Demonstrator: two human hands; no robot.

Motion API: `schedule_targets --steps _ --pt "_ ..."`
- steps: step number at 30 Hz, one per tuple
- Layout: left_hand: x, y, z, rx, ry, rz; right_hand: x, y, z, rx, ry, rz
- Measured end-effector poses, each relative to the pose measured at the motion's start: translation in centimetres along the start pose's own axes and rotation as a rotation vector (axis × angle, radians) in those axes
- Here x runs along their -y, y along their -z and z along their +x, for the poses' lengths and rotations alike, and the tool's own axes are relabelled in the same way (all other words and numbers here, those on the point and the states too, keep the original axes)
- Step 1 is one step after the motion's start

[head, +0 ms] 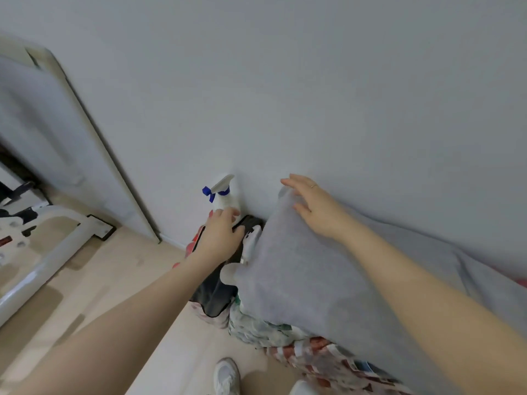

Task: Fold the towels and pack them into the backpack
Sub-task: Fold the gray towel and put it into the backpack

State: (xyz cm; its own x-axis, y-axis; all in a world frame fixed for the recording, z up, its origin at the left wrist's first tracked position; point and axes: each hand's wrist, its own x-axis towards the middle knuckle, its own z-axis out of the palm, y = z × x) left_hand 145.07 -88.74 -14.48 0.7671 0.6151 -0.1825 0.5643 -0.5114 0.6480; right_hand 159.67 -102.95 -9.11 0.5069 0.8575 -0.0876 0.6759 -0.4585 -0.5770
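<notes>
Left hand (221, 235) grips the rim of the dark backpack; right hand (310, 206) lies open-fingered on the grey towel.

Count: two hands, one large plain grey cloth towel (308, 277), one black fabric backpack (216, 292), one white plastic spray bottle with blue trigger (225, 193), one white shoe (226, 376). Towel is smooth, uncreased where visible, draped over a patterned red-and-green bedcover (285, 337), its far corner raised against the pale wall (313, 81). Backpack stands on the beige floor (122, 280), just beside the bed edge, mouth open, interior dark. Spray bottle stands behind it, against the wall. Whether more towels lie beneath cannot be told.
</notes>
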Motion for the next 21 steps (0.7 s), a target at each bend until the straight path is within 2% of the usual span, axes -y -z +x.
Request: schedule_targets --steps 3,6,10,13,15,21 --pt "-4.3 -1.6 -0.8 -0.022 -0.284 0.004 -3.5 2.2 -4.3 -0.037 -0.058 -0.094" --pt "-9.1 -4.2 -1.5 0.07 -0.554 0.036 -7.8 5.2 -9.3 -0.112 -0.205 -0.129" --pt "-15.5 -9.6 -3.8 0.248 -0.825 0.083 -13.8 9.4 -17.1 -0.196 -0.436 -0.232" --pt "-19.2 -14.0 -6.3 0.403 -0.935 0.116 -18.1 11.9 -22.8 -0.131 -0.68 -0.329" --pt "-21.2 -16.4 -8.1 0.482 -1.014 0.13 -19.8 12.8 -25.3 -0.045 -0.776 -0.382" --pt "-25.3 -21.6 -12.7 0.585 -1.137 0.208 -20.4 12.8 -25.7 0.034 -0.724 -0.342"
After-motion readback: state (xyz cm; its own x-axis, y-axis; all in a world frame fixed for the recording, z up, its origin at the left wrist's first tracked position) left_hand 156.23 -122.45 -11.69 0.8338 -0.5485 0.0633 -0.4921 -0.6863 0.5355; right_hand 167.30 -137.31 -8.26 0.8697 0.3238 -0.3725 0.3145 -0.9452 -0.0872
